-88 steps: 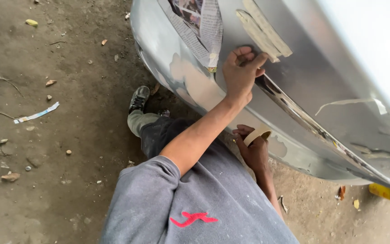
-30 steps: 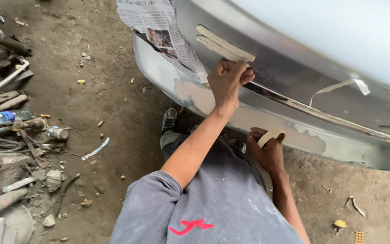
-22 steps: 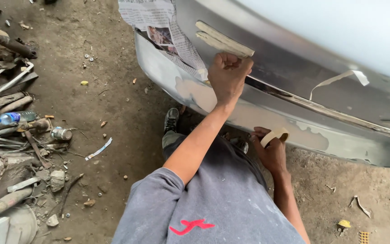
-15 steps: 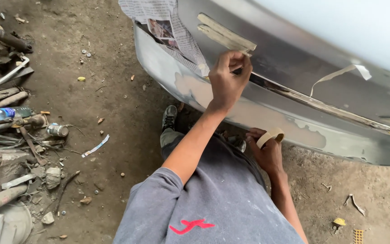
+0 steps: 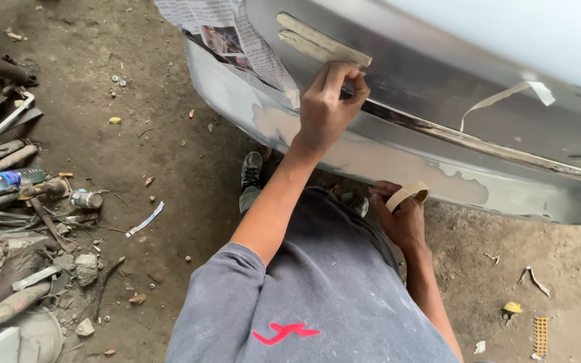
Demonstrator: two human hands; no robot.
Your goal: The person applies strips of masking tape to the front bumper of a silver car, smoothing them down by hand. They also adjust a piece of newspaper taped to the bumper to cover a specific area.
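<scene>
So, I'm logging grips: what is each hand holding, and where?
Right hand holds a beige masking tape roll by its rim. Left hand holds nothing, pressing the grey car panel.

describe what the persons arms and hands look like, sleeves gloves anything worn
Both hands are bare: no gloves, rings or watch show on the left hand or the right hand. The forearms are bare too. A short grey sleeve covers the left upper arm, part of a grey T-shirt speckled with pale spots and bearing a red mark. The right sleeve is out of view.

blue-labelled plastic bottle [image 5: 9,179] far left, perhaps a tin can [image 5: 87,199] beside
</scene>
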